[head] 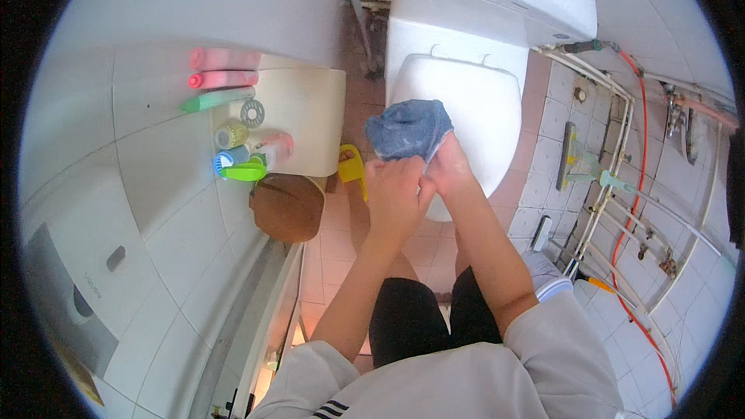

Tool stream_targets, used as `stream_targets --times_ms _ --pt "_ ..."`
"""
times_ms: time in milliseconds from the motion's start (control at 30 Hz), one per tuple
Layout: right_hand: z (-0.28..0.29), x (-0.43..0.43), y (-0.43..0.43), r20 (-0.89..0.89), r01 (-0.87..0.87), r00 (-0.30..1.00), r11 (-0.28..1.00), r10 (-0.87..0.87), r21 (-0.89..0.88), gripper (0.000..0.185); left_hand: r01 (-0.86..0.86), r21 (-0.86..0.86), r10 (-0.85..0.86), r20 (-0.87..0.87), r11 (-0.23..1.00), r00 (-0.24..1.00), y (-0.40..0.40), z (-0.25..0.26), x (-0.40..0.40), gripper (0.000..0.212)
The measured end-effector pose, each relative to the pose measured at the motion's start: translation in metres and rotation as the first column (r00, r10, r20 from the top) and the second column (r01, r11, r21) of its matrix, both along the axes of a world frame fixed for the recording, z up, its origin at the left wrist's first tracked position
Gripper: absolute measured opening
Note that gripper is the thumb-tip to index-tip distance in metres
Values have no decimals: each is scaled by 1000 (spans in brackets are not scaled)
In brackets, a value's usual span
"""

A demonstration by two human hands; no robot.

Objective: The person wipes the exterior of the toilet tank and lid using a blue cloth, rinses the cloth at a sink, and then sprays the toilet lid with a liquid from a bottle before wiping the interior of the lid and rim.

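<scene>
A damp-looking blue cloth (407, 130) with a pale edge is bunched in front of me, above the toilet's closed white lid (483, 122). My left hand (397, 186) grips its lower edge, knuckles up. Against the cloth's right side is my right hand (447, 166), its fingers mostly hidden by the fabric. Both hands are close together and touching near the wrist of the right one.
On the left, a cream cabinet top (308, 122) holds several bottles, including a pink bottle (227, 80). A brown-topped bin (288, 208) stands below it. At right are white pipes (599, 198), an orange hose (643, 128) and a squeegee (567, 157). A yellow slipper (352, 166) is on my foot.
</scene>
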State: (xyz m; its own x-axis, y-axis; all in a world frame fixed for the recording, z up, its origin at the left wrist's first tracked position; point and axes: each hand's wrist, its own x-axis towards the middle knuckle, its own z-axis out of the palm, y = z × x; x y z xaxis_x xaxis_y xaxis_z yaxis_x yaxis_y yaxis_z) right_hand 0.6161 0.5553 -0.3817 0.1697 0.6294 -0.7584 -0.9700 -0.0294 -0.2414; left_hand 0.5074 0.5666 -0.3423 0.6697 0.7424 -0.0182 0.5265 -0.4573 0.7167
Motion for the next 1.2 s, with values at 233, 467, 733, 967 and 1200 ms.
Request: stream_targets --times_ms 233,467,733,967,1200 --pt "-71 10 14 188 362 860 827 -474 429 42 194 -126 -181 112 973 977 2 -4 -1 9" --pt "-85 -33 55 592 -408 -547 429 593 -806 41 -39 -291 22 -63 956 998 -5 -58 -52 8" --pt "-194 -8 125 307 -277 -871 132 385 -952 38 -124 -467 -39 -323 875 946 -37 -94 -123 25" --pt "-251 -48 64 428 -366 -738 223 522 -903 40 26 -545 -246 -336 838 909 -50 -109 -121 29" --pt "-251 -38 50 411 -375 -721 185 558 -908 42 18 -605 -222 -264 796 939 -29 -87 -99 31"
